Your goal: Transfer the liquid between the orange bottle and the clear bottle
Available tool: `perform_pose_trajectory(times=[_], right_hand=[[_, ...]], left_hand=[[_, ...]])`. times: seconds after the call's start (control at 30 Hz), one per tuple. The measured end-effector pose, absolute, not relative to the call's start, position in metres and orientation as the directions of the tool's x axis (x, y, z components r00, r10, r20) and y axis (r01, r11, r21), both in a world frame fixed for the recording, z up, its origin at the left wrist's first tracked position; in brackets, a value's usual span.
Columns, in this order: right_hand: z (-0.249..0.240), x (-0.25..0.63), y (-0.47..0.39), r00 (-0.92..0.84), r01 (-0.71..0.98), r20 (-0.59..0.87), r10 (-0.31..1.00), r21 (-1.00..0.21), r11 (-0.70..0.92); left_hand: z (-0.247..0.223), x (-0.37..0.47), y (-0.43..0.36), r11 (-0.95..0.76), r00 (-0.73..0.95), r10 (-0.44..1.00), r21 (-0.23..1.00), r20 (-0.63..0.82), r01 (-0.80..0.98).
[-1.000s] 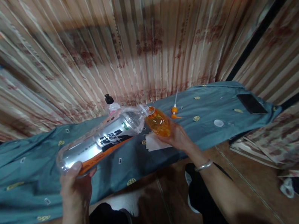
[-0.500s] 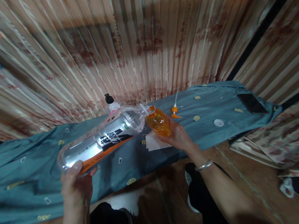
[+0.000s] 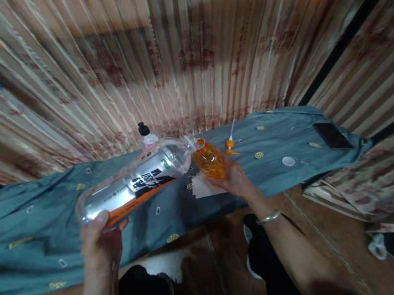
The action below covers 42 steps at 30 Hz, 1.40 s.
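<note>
Specifically, the left hand (image 3: 99, 243) was closed around the base end of a large clear bottle (image 3: 129, 191), thumb on the upper side and fingers beneath. The bottle extended from that hand up and to the right, above the bench (image 3: 60, 210), its neck directed at the right hand. The right hand (image 3: 234, 179) was wrapped around an orange bottle (image 3: 209, 161), which projected from the grip toward the far edge, its open mouth at the neck of the large clear bottle. Contact between the two could not be told.

An orange pump head (image 3: 230, 145) lay just beyond the right hand, its tube pointing to the far edge. White paper (image 3: 204, 187) lay below the orange bottle, toward the near edge. A black-capped bottle (image 3: 144, 130), partly hidden, was positioned at the far edge behind the large clear bottle. A white disc (image 3: 288, 161) lay near the near edge, right of the right hand; a phone (image 3: 331, 136) lay near the right end.
</note>
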State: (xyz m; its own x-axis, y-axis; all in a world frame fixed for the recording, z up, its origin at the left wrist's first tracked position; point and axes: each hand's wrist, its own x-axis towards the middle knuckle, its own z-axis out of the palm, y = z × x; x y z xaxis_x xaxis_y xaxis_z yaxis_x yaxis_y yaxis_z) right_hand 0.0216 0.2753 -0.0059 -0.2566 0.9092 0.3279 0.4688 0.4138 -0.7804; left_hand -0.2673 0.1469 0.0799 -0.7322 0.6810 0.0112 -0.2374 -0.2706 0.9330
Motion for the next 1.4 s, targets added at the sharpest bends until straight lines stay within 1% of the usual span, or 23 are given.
perform_pose_trajectory(times=[0.4,0.63,0.83,1.07,1.4], right_hand=[[-0.008,0.0211,0.2754,-0.252,0.485,0.348,0.903,-0.762,0.429],[-0.0039,0.0211,0.2739,-0.255,0.497,0.346,0.903,-0.754,0.429],[-0.0055,0.0207,0.2748,-0.258,0.511,0.359,0.897,-0.737,0.442],[-0.005,0.0207,0.2743,-0.261,0.505,0.324,0.909,-0.757,0.415],[-0.0072,0.0196,0.2748,-0.241,0.505,0.347,0.906,-0.752,0.423]], left_hand=[[0.0803,-0.2663,0.1467,-0.24,-0.754,0.655,0.936,-0.04,-0.258],[0.0801,-0.2664,0.147,-0.255,-0.746,0.665,0.933,-0.021,-0.253],[0.0808,-0.2656,0.1467,-0.282,-0.725,0.688,0.93,0.026,-0.235],[0.0815,-0.2651,0.146,-0.285,-0.723,0.69,0.931,0.036,-0.226],[0.0796,-0.2664,0.145,-0.309,-0.702,0.708,0.929,0.08,-0.206]])
